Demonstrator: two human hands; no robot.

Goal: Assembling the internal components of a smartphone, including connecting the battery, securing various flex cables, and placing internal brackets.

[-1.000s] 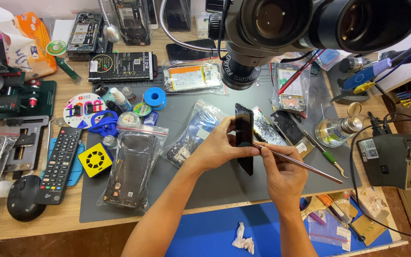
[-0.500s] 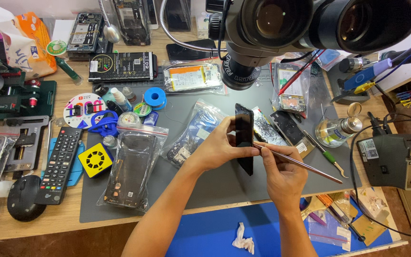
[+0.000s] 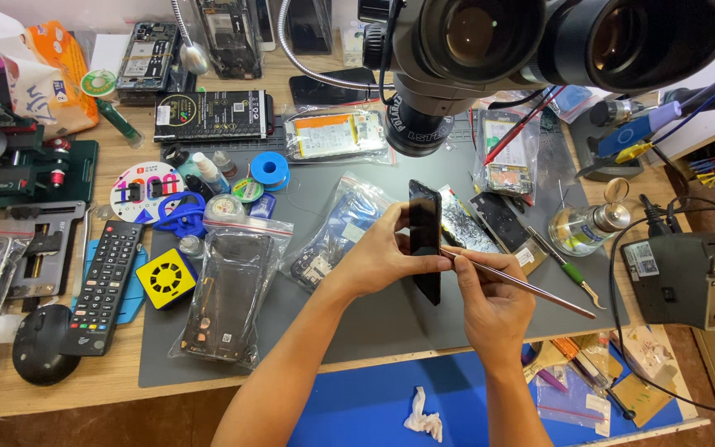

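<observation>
- Illumination: bright and even from overhead; shadows on the grey mat are soft and short.
- Glare: mild reflections on the plastic bags.
- Focus: bench sharp; the close microscope is blurred.

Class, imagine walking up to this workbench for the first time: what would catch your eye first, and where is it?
The big black microscope looms at the top, over the grey mat. At centre, the left hand holds a dark phone upright on its edge, while the right hand presses a thin metal tool against its side. A black remote control lies at the left.
</observation>
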